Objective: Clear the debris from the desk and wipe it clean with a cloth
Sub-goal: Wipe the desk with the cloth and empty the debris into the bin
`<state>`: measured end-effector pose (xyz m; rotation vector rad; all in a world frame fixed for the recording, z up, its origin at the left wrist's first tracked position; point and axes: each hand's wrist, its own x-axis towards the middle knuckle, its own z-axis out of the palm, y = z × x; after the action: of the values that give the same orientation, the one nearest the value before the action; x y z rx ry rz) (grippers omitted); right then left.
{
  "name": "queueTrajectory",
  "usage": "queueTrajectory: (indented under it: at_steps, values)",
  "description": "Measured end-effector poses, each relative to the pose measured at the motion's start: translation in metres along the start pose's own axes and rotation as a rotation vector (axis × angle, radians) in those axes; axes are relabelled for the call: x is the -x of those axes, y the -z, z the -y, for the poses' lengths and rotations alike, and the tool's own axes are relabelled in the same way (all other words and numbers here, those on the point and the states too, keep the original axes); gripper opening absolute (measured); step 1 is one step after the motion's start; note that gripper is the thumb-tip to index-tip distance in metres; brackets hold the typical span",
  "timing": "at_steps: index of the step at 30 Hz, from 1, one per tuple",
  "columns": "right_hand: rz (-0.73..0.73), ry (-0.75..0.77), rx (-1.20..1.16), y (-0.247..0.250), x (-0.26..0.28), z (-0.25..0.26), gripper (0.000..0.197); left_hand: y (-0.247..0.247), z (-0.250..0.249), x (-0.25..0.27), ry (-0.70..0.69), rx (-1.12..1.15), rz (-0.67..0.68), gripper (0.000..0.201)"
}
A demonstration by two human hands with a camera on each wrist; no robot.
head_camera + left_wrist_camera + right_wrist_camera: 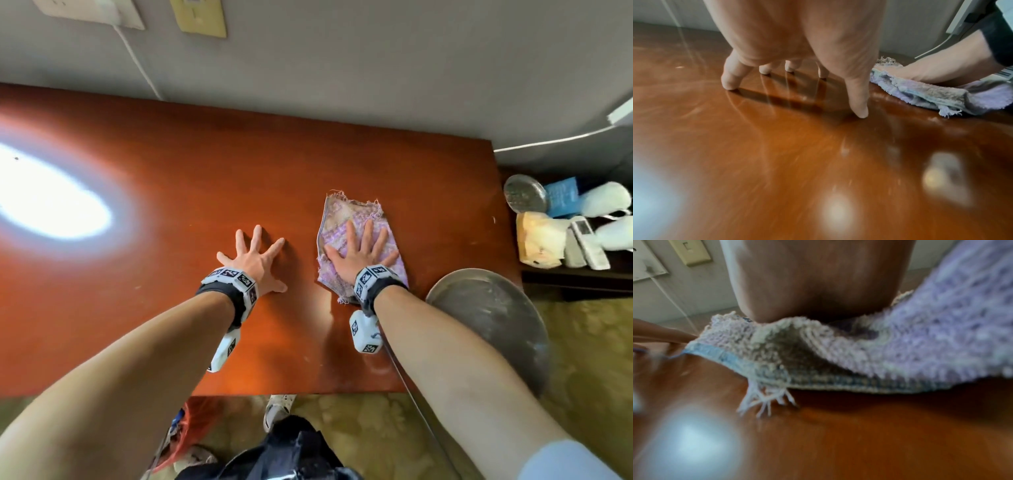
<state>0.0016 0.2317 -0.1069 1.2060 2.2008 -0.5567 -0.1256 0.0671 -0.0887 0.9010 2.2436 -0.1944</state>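
The right hand [359,255] pressed flat, fingers straight, on the frayed purple towelling cloth [346,219], beside the left hand [255,262] splayed open on the glossy reddish-brown wooden desk [205,178]. Sweeping rightward could knock the round metal plate [493,308] overhanging the desk edge.

Our left hand [797,40] props on spread fingertips [860,112] on the glossy table [777,162]; our right hand [937,68] presses the frayed lilac cloth [920,94] just beside
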Motion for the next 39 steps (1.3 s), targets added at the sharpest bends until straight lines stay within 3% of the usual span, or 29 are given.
queueTrajectory:
  at_steps: [8,17,22,30,35,39]
  values:
    - [-0.030,0.019,0.042,0.039,-0.048,-0.026,0.078,0.034,-0.044,-0.043,-0.043,0.007,0.053,0.106]
    - [-0.026,0.072,0.065,0.090,-0.103,-0.026,0.082,0.059,-0.086,-0.076,0.007,-0.015,0.086,0.114]
    - [-0.055,-0.106,-0.042,0.119,-0.124,-0.079,0.084,0.064,-0.113,-0.092,-0.012,-0.031,0.090,0.112]
    - [-0.106,-0.382,-0.107,0.137,-0.135,-0.185,0.088,0.061,-0.116,-0.096,0.012,-0.055,0.091,0.112]
    - [-0.126,-0.404,-0.199,0.129,-0.129,-0.164,0.088,0.064,-0.116,-0.092,0.012,-0.054,0.115,0.112]
    - [-0.128,-0.287,-0.141,0.103,-0.124,-0.116,0.088,0.059,-0.114,-0.088,-0.003,-0.086,0.080,0.106]
